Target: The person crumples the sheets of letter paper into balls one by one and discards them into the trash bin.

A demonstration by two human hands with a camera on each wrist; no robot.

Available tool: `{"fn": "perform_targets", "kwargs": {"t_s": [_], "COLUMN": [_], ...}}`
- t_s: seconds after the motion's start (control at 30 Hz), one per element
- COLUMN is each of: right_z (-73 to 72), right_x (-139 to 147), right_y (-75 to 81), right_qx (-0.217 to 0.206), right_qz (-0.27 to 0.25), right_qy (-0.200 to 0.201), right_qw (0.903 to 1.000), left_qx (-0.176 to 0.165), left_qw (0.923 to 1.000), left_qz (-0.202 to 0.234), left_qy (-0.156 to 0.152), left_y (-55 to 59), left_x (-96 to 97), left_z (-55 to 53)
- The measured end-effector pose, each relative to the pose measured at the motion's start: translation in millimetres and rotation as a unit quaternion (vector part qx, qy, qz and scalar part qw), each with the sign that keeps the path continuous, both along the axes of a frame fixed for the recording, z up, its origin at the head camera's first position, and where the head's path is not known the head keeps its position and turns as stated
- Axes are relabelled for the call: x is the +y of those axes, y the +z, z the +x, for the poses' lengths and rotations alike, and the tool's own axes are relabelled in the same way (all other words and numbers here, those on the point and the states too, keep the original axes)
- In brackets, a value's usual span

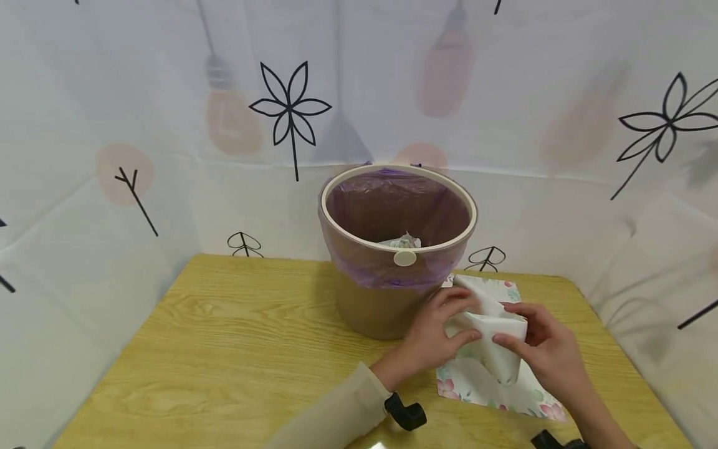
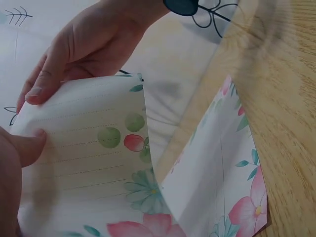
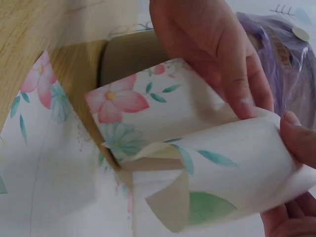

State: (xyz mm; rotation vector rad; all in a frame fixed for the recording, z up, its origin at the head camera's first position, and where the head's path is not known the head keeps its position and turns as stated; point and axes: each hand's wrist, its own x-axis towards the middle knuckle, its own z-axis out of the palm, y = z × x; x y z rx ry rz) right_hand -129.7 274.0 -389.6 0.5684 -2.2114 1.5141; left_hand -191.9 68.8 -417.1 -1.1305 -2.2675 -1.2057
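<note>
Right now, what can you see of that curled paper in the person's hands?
The curled paper looks thin and white, with dotted writing lines, pink flowers and green and teal leaves. It bends over on itself in a loose fold. The left hand and right hand hold it, thumbs on its lined face, above another floral sheet on the wooden table, right of the bin in the head view. Whether it touches that sheet is unclear.

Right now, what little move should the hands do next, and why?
Maybe squeeze the curled paper smaller. The left hand and right hand both hold it, its curl looks loose and open at one end, and something white and crumpled sits in the bin.
</note>
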Motion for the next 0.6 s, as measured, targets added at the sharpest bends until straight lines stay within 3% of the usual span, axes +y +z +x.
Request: {"fn": "perform_targets", "kwargs": {"t_s": [0.1,0.2,0.33,0.43,0.6], "right_z": [0.4,0.1,-0.2,0.2,2.7], "right_x": [5.6,13.1,19.5,18.0,10.0], "right_y": [2.4,5.1,6.6,5.0,2.4], "right_qx": [-0.026,-0.057,-0.092,-0.093,-0.079], "right_qz": [0.002,0.005,-0.023,-0.023,0.038], "right_qy": [0.068,0.142,0.196,0.162,0.044], "right_qw": [0.9973,0.9883,0.9760,0.9821,0.9951], "left_qx": [-0.019,-0.035,-0.059,-0.076,-0.089], "left_qw": [0.9998,0.9993,0.9979,0.9962,0.9946], "left_qz": [-0.007,-0.012,-0.007,-0.009,-0.017], "left_qy": [0.005,0.003,-0.023,-0.044,-0.051], "left_y": [1.1,2.7,5.4,7.5,9.7], "left_x": [1.3,1.3,-0.6,-2.5,-4.7], "left_z": [1.9,2.7,2.1,1.3,0.6]}}
